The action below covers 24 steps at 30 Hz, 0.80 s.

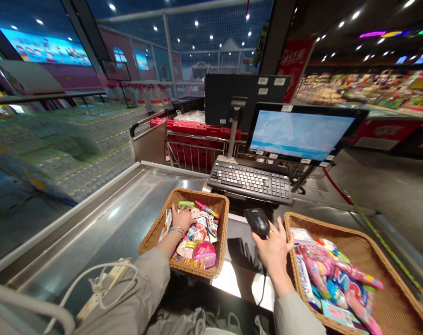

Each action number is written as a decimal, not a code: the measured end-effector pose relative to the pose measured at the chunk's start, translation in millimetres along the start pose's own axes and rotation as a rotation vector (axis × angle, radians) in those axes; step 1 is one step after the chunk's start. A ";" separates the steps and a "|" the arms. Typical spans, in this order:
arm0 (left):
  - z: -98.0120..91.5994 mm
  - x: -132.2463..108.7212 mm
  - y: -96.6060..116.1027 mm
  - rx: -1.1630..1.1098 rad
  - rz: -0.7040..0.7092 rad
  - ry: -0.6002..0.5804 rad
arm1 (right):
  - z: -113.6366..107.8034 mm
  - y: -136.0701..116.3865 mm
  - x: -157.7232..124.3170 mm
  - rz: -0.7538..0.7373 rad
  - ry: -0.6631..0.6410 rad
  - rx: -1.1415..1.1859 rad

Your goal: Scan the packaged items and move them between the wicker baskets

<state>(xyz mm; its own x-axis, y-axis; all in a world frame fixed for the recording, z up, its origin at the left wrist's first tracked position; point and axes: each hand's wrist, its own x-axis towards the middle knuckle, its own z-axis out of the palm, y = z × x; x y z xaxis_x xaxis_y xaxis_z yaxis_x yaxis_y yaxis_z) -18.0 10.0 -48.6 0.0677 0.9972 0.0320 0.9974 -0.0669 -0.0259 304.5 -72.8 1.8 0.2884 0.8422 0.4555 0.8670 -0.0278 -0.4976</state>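
My left hand [181,218] reaches into a wicker basket [155,228] full of small colourful packaged items and its fingers close on one of them; which item I cannot make out. My right hand [274,246] grips a black handheld barcode scanner [257,220], held over the dark scanning area between two baskets. A second wicker basket [396,298] at the right holds several pink and blue packets.
A black keyboard [250,181] and a lit touchscreen monitor [299,134] stand behind the baskets. A steel checkout counter [103,218] runs to the left, with a white power strip and cable [103,284] on it. Red shopping baskets [193,128] sit behind a rail.
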 end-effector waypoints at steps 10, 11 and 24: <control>4.6 7.9 -5.4 -0.041 -0.147 -0.060 | -0.9 1.5 -0.6 0.021 -0.005 0.005; 3.2 7.7 -5.0 -0.042 -0.152 -0.064 | -0.7 -0.2 -0.7 0.021 -0.008 0.010; -18.4 -4.6 -10.1 -0.099 -0.108 0.007 | 0.7 -8.9 -4.0 0.003 -0.028 0.000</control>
<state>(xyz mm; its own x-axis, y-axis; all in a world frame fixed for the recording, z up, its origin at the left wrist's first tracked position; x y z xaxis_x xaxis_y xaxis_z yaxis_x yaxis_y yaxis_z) -28.0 5.4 -30.1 -0.0403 0.9985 0.0359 0.9963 0.0374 0.0771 295.3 -75.5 3.8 0.2792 0.8568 0.4335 0.8664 -0.0302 -0.4984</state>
